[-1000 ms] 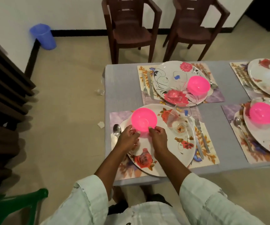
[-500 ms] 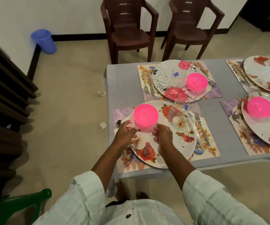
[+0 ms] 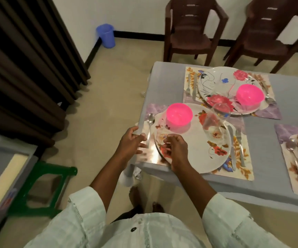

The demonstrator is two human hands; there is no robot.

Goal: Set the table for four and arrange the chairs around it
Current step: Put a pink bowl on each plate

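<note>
Near place setting: floral plate [image 3: 194,149] on a patterned placemat [image 3: 241,158] at the table [image 3: 270,185] corner; pink bowl [image 3: 179,114] on the plate's far left; spoon [image 3: 150,126] just left of the plate; left hand [image 3: 131,143] and right hand [image 3: 177,149] both loosely curled, holding nothing, over the plate's near-left edge.

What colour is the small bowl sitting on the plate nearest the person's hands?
Bright pink: the small round plastic bowl on the white floral plate, seen in the head view.

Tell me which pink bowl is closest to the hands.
The pink bowl on the near plate, just beyond both hands; the other full one sits on the far plate.
</note>
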